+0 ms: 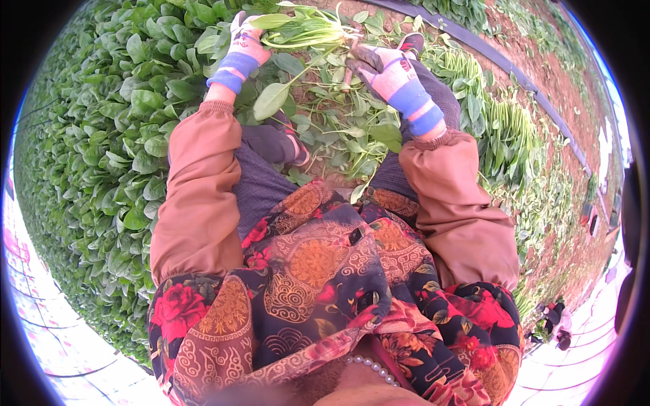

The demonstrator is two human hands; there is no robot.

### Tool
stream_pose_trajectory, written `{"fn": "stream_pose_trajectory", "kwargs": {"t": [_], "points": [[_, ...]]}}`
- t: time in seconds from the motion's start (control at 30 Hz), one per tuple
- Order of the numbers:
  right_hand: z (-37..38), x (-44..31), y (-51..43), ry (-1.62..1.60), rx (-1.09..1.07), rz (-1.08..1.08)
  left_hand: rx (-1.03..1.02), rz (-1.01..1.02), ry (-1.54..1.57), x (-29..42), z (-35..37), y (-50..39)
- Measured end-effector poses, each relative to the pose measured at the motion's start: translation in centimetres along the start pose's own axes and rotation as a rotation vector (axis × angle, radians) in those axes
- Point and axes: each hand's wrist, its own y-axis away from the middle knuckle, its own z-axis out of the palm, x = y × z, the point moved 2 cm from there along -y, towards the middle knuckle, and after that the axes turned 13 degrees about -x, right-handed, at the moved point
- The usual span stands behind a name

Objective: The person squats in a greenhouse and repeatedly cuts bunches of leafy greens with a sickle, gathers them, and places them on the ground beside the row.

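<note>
My left hand (247, 44), in a pale pink glove with a blue-striped cuff, grips a bunch of leafy greens (310, 29) that look like spinach. The roots of the bunch point right, towards my other hand. My right hand (381, 68) wears a matching glove with dark, soiled fingers, curled just below those roots. Beside its fingertips shows a thin brown stick or tool handle (348, 78); whether the fingers hold it is unclear. One long-stemmed leaf (271, 100) hangs down from the bunch. Loose leaves (350, 122) litter the soil between my feet.
Dense standing greens (137, 111) fill the left side. Picked bunches (508, 132) lie in a row at right, beside a dark hose or strip (548, 106) on the soil. My shoes (294, 139) frame the littered ground. Another person (556, 322) is far off at lower right.
</note>
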Motion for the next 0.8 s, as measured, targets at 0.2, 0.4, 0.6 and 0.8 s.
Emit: {"fn": "stream_pose_trajectory", "kwargs": {"t": [0.2, 0.4, 0.6, 0.8], "points": [[-0.9, -0.7, 2.5, 0.021, -0.045, -0.05, 0.102, 0.02, 0.057, -1.3, -0.4, 0.2], [-2.1, 1.0, 0.1, -0.906, 0.248, 0.127, 0.302, 0.278, 0.222, 1.9, -4.9, 0.7], [-1.0, 0.7, -2.8, -0.842, 0.037, 0.335, 0.217, 0.29, 0.112, 3.9, -7.5, 0.8], [0.7, 2.2, -3.6, -0.73, 0.137, 0.345, 0.25, 0.293, 0.116, 4.3, -7.8, 0.8]]}}
